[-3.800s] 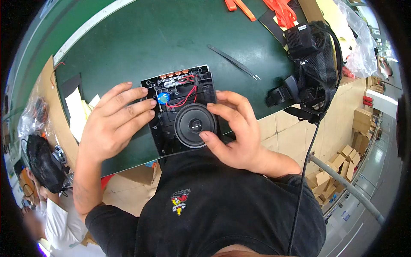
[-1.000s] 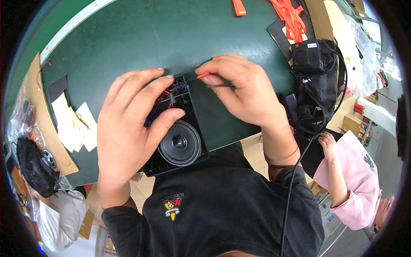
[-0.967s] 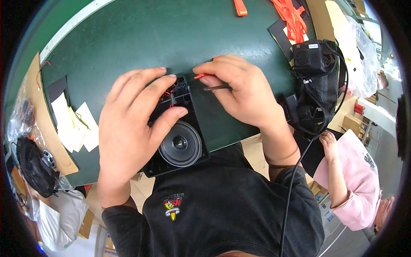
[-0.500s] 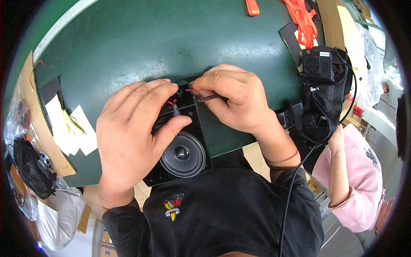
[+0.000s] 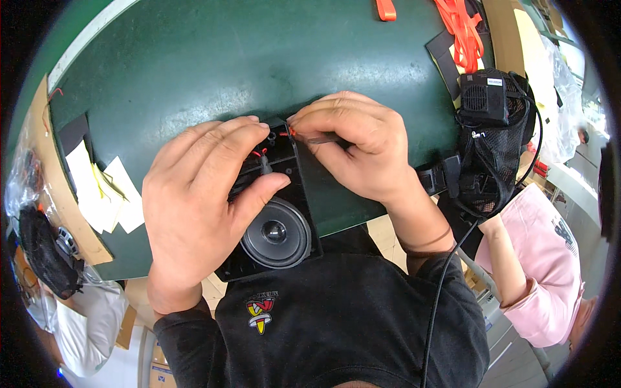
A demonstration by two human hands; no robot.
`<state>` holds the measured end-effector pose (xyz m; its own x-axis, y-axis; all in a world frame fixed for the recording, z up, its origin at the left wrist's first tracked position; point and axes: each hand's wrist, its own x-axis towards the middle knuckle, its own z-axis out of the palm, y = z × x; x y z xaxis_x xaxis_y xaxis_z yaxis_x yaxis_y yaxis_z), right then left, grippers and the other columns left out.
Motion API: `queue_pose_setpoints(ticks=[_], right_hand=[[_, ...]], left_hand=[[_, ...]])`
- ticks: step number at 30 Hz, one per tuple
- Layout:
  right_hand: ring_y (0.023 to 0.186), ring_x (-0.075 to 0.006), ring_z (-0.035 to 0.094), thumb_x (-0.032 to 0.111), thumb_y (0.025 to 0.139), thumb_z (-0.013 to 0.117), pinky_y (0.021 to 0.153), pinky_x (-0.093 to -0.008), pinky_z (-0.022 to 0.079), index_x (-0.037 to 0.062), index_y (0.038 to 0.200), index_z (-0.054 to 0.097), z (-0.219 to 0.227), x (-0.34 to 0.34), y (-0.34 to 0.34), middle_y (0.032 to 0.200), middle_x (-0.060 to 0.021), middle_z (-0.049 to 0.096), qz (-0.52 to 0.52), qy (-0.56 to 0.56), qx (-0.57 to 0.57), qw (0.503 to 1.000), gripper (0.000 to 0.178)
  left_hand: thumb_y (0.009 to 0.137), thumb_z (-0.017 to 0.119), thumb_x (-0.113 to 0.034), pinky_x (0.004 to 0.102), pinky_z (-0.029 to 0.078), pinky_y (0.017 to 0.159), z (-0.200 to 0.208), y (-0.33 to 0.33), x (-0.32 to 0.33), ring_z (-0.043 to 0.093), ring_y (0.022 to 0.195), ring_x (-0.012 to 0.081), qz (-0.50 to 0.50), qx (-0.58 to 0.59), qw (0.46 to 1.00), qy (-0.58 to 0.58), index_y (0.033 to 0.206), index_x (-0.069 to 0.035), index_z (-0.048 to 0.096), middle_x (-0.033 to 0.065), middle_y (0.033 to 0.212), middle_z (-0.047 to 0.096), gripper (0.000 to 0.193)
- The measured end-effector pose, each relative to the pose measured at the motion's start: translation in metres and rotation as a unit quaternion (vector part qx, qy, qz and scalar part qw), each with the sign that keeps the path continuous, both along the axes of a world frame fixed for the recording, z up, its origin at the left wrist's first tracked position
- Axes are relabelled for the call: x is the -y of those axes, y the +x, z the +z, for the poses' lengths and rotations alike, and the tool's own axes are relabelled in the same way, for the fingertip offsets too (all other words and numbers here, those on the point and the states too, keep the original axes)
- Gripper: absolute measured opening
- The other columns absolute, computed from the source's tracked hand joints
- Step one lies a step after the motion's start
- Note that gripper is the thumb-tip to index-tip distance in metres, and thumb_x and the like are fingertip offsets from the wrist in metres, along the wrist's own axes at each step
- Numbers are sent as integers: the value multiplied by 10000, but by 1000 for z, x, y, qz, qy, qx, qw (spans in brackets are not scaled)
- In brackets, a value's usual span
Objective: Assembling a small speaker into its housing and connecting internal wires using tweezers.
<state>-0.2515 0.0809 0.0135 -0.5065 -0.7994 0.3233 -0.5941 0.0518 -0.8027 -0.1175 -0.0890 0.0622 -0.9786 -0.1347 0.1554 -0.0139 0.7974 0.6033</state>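
Housing (image 5: pixel 294 173), black, boxy, open-faced: lying on the green bench (image 5: pixel 213 64) at its near edge, close to the wearer's dark shirt (image 5: pixel 349 304), presumably to bring the interior under the eyes. Speaker (image 5: pixel 275 231), round, black: sitting in the housing's near half, cone facing up. Wires (image 5: pixel 262 153), red: showing in the far half, between the hands. Left hand (image 5: pixel 191 194): spreading over the housing's left side, fingers curving across the far part, thumb lying just beyond the speaker, apparently steadying the box; whether it is clasping the covered left edge, one cannot tell. Right hand (image 5: pixel 359 145): gripping a slim dark tool (image 5: pixel 318 140) between thumb and fingers, a small orange-red piece (image 5: pixel 291 132) showing at the fingertips by the far right corner; the close pinch is probably serving fine control. Papers (image 5: pixel 97 194), pale: lying at left. Mesh pouch (image 5: pixel 495 152), black: resting at right, seemingly parked within reach. Straps (image 5: pixel 467 39), orange: lying heaped at far right.
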Motion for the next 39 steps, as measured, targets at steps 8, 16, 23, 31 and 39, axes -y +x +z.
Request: queue_pose_setpoints(ticks=[8, 16, 23, 31, 39], right_hand=[[780, -273, 685, -59, 646, 722, 695, -360, 548, 34, 853, 682, -6, -3, 0, 867, -87, 711, 7, -33, -55, 998, 231], [717, -264, 655, -8, 645, 725, 645, -351, 532, 51, 837, 659, -6, -2, 2, 802, -70, 673, 7, -10, -36, 999, 211], [705, -242, 658, -84, 624, 703, 630, -322, 522, 23, 858, 659, -4, 0, 2, 816, -77, 691, -9, 1, -60, 998, 261], [711, -257, 650, -13, 670, 729, 650, -337, 527, 38, 852, 656, -3, -2, 0, 828, -71, 680, 2, -17, -33, 999, 203], [726, -260, 658, -15, 634, 718, 672, -362, 546, 34, 880, 667, 2, -1, 8, 847, -67, 687, -21, 5, -142, 990, 256]], left_hand=[[691, 817, -240, 392, 521, 831, 0, -1, 0, 670, 941, 339, -1, 1, 1000, 6, 1027, -16, 653, 139, 1047, 708, 436], [683, 821, -238, 390, 521, 829, 0, -1, 0, 672, 940, 333, -1, -4, 1000, 11, 1025, -19, 656, 137, 1043, 711, 439], [692, 816, -249, 391, 522, 831, -1, -1, -1, 673, 942, 332, -2, -5, 1000, 2, 1037, -19, 654, 135, 1048, 710, 446], [693, 816, -248, 392, 521, 833, -1, -1, 0, 671, 939, 337, -3, -3, 1000, 9, 1039, -17, 651, 134, 1048, 710, 447], [691, 816, -236, 395, 524, 830, -1, 0, -2, 671, 941, 337, 0, -3, 1000, -8, 1035, -16, 650, 133, 1045, 710, 441]])
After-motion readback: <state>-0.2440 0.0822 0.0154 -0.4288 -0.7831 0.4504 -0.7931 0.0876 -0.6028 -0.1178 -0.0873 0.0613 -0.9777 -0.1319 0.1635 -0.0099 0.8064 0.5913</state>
